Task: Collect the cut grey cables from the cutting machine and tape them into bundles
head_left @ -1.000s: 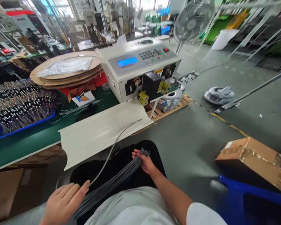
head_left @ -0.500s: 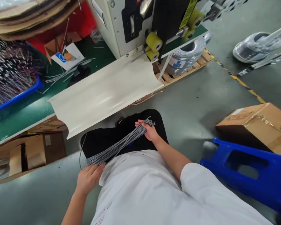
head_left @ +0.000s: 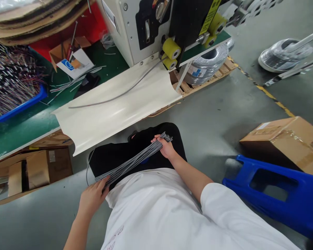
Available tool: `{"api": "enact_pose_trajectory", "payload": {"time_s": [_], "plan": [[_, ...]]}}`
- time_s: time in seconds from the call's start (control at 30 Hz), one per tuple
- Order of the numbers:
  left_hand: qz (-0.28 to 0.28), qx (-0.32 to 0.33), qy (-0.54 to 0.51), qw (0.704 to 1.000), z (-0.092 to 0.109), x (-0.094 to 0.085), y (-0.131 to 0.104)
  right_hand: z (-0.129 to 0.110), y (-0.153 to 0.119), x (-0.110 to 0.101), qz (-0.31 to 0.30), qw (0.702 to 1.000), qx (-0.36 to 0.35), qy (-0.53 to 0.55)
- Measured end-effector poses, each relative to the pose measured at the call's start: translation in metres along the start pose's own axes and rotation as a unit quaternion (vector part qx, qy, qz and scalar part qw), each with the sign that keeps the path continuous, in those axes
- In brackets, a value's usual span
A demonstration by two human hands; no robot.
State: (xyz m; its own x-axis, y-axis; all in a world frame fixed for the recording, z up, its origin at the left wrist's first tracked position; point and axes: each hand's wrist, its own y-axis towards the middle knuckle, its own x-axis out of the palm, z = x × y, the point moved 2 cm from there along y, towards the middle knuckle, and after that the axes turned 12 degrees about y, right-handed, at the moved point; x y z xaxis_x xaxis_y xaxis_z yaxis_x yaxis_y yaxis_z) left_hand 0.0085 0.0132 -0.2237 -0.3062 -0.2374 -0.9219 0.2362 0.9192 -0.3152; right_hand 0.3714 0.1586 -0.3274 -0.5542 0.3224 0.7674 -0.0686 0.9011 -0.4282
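A bundle of grey cables [head_left: 134, 159] lies slantwise across my lap, over black trousers. My right hand [head_left: 165, 146] is closed round its upper right end, where the cut tips stick out past the fingers. At the lower left end my left hand [head_left: 95, 193] grips the bundle, fingers over the top. One loose cable [head_left: 87, 170] bows out to the left of my knee. In front of me a single grey cable [head_left: 120, 94] runs from the yellow rollers [head_left: 171, 52] of a machine [head_left: 130, 38] down onto a cream curved chute [head_left: 112, 118].
On the green bench [head_left: 112, 66] at left stand a blue bin [head_left: 21, 106] of many thin wires and a small open carton [head_left: 77, 64]. Cable coils [head_left: 206, 64] sit under the machine. To my right are a cardboard box [head_left: 284, 139] and a blue plastic stool [head_left: 273, 184].
A grey cable now extends from the rollers along the chute, which was bare before. My left hand has shifted slightly left and its fingers have moved on the bundle; my right hand stays nearly still.
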Motion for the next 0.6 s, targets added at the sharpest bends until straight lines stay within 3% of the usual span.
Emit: {"api": "enact_pose_trajectory", "payload": {"time_s": [0.1,0.23,0.3,0.37,0.47,0.53,0.6], "plan": [[-0.106,-0.097,-0.044,0.989,-0.025,0.016,-0.001,-0.001,0.000,0.000,0.008,1.000,0.008,0.000],[-0.215,-0.133,-0.041,0.967,-0.051,0.051,-0.010,0.000,-0.001,-0.003,0.020,1.000,0.020,0.006],[-0.243,-0.134,-0.035,0.960,-0.056,0.063,-0.015,-0.001,0.000,-0.004,0.021,1.000,0.019,0.008],[-0.244,-0.132,-0.031,0.960,-0.056,0.064,-0.017,-0.001,0.002,-0.004,0.014,1.000,0.018,0.009],[-0.238,-0.126,-0.001,0.963,-0.047,0.042,-0.011,-0.003,0.003,0.002,-0.004,1.000,0.028,0.014],[-0.205,-0.110,0.013,0.972,-0.037,0.013,0.002,-0.004,0.003,0.007,-0.010,0.999,0.036,0.018],[-0.129,-0.063,-0.002,0.990,-0.021,-0.025,0.024,-0.004,0.002,0.011,-0.010,0.999,0.038,0.019]]}}
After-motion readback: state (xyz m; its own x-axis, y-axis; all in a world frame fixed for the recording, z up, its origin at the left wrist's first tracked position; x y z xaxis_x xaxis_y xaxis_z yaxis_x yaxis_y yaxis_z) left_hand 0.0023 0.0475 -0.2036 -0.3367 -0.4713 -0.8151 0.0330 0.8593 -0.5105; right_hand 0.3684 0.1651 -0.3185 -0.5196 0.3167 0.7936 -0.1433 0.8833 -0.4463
